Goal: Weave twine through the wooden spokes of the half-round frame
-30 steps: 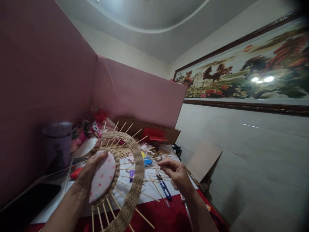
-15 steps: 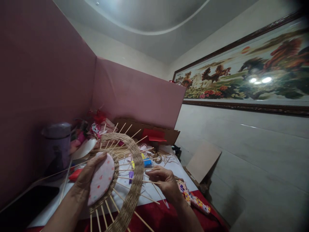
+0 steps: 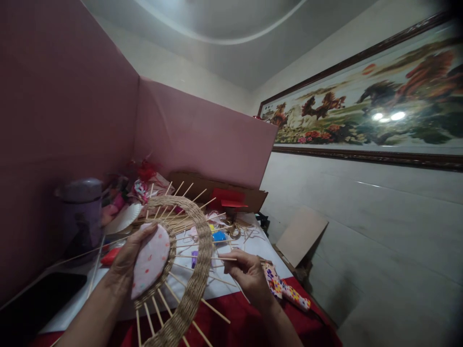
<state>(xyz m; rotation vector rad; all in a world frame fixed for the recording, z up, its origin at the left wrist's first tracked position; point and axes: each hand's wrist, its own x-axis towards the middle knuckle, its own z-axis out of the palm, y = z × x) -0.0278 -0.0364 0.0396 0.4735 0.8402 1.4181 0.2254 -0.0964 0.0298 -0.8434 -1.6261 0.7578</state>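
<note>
A round woven piece (image 3: 203, 241) has a twined cord ring and thin sticks radiating through it. Its centre is a pale spotted cloth disc (image 3: 152, 260) edged with woven cord. My left hand (image 3: 128, 255) grips the disc at its left edge, thumb over the cloth and the other fingers hidden behind. At the right side of the ring, my right hand (image 3: 246, 272) has its fingers closed around a stick end (image 3: 227, 259). A thin strand runs down below that hand.
A purple-bodied jar (image 3: 81, 212) and a dark phone-like slab (image 3: 43, 299) are at the left. Blue packet (image 3: 219, 236), purple piece (image 3: 194, 259) and loose sticks lie on the white surface (image 3: 258, 246). A flower-patterned item (image 3: 285, 289) lies right of my right hand.
The view has shifted slightly. My right hand is a little lower against the ring, its fingers now closer together at a stick end. My left hand keeps its grip on the disc.
</note>
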